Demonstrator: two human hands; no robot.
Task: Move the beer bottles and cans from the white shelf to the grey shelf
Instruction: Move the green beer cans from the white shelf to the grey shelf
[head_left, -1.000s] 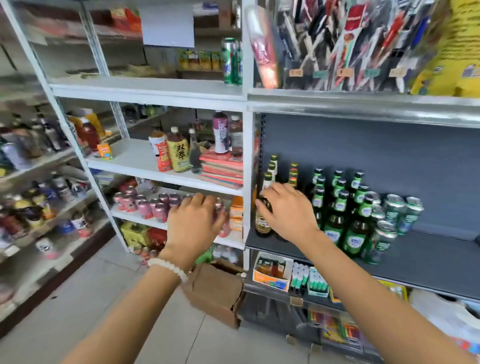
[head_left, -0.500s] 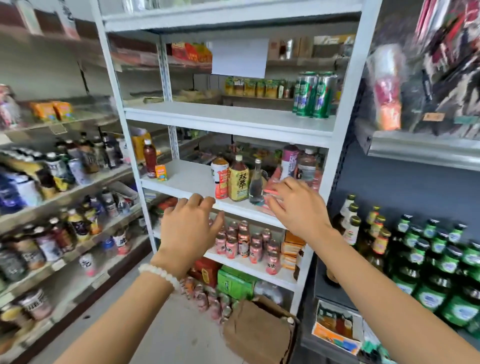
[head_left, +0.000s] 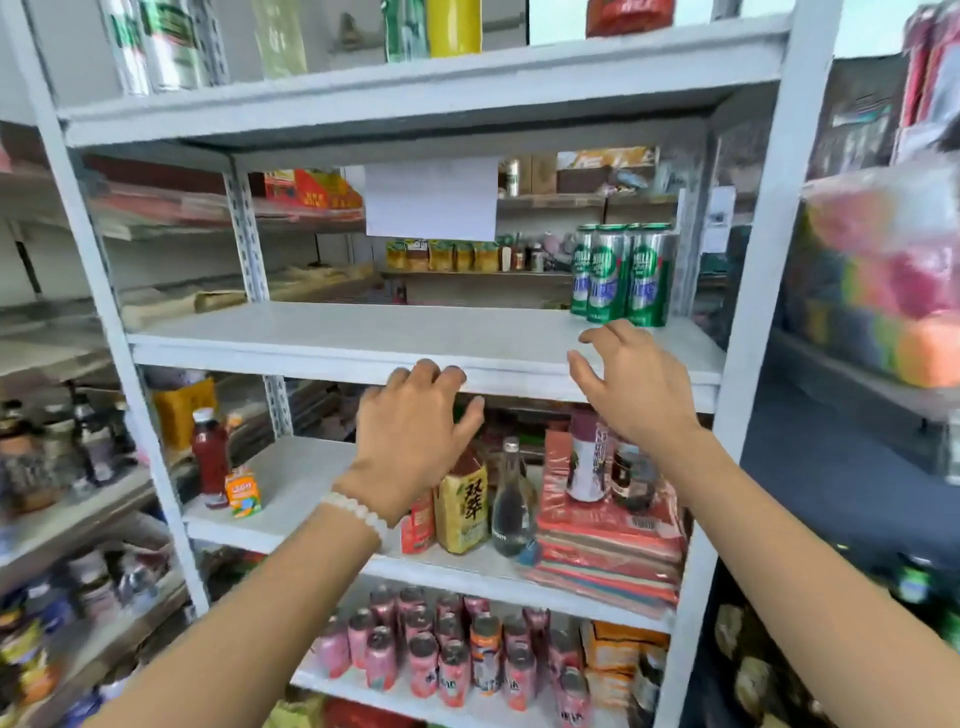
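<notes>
A small cluster of green beer cans (head_left: 621, 275) stands at the right end of a board of the white shelf (head_left: 337, 338). My right hand (head_left: 628, 382) hovers just below and in front of them, fingers spread, holding nothing. At the front edge of the same board is my left hand (head_left: 415, 441), with a white bead bracelet on its wrist, also spread and holding nothing. The grey shelf (head_left: 831, 467) shows only as a dark back panel at the right. Its bottles are almost out of frame; a green cap (head_left: 911, 582) peeks in low right.
One board down stand tea and juice bottles (head_left: 462, 506) and a stack of red packets (head_left: 608, 551). Pink cans (head_left: 441, 654) fill the board below. Blurred green cans (head_left: 156, 47) are on the top board. Another rack of bottles (head_left: 52, 457) lines the left.
The view swung up and left, away from the grey shelf. My right hand left the brown bottle on the grey shelf and rose toward the green cans; my left hand rose too.
</notes>
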